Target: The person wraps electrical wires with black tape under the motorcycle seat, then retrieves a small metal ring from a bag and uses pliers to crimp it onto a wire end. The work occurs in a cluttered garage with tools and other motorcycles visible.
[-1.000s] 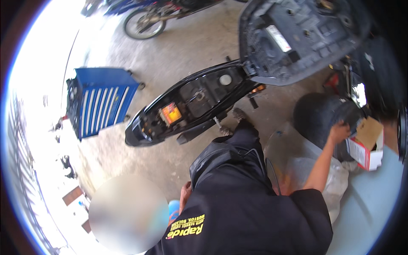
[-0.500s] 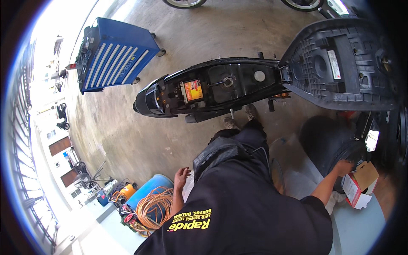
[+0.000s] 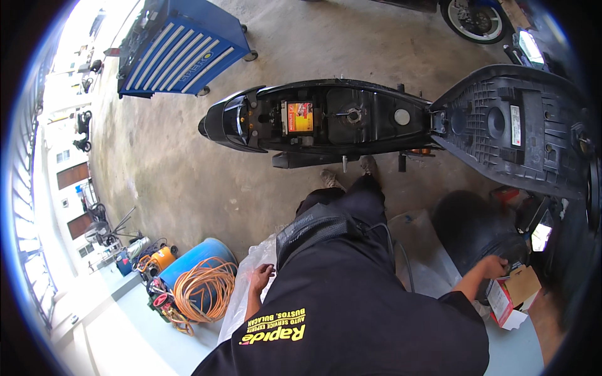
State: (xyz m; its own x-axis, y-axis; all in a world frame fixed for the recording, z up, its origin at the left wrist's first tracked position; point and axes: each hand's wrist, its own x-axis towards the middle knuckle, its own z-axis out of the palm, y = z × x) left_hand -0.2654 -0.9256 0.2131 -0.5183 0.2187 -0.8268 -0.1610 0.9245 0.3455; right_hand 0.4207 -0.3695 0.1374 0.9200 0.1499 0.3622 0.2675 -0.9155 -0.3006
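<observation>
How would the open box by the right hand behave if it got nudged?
The box would probably dent easily, as its walls look like thin cardboard. Its brown flap sticks up unfastened, so it would likely swing.

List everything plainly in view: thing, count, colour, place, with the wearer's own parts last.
Motorcycle: one, black, centre
Raised seat: one, black, right
Battery: one, orange and yellow, inside motorcycle
Cap: one, white, on motorcycle
Tool cabinet: one, blue, upper left
Wheel: one, pale rim, upper right
Hose: one coil, orange, lower left
Drum: one, blue, beside hose
Box: one, red and white, lower right
Rounded object: one, black, beside box
Plastic sheeting: at least one, translucent, lower left
Shoes: two, brownish, below motorcycle
Trousers: one pair, black, lower centre
Shirt: one, black, bottom
Left hand: one, bare, lower left
Right hand: one, bare, beside box
</observation>
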